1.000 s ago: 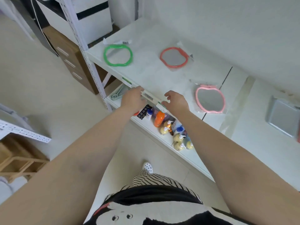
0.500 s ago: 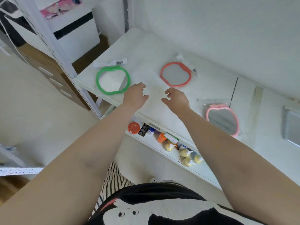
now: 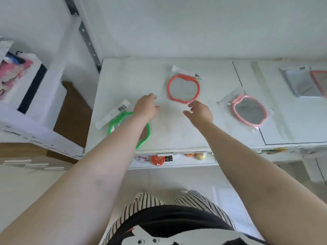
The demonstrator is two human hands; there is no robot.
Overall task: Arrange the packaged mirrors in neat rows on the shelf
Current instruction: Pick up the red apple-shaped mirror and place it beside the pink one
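The red mirror (image 3: pixel 184 88) in its clear package lies flat on the white shelf (image 3: pixel 177 135), near the back at about 12 o'clock from the two hands. The pink mirror (image 3: pixel 249 110), also packaged, lies at 3 o'clock from the red one, well apart from it. The green mirror (image 3: pixel 129 128) lies at 8 o'clock from the red one, near the front edge, and the left forearm covers a part of it.

The right hand (image 3: pixel 200 111) reaches forward over the shelf with a straight arm; its fingers are loosely spread and hold nothing, and the fingertips are just at the lower rim of the red mirror; I cannot tell if they touch it. The left hand (image 3: pixel 146 106) is stretched out beside it, at 9 o'clock, fingers relaxed and slightly bent, empty, above the bare shelf between the green and red mirrors.

At the far right, at 2 o'clock, a grey packaged mirror (image 3: pixel 300 84) lies with a red-framed one (image 3: pixel 320 80) partly over it.
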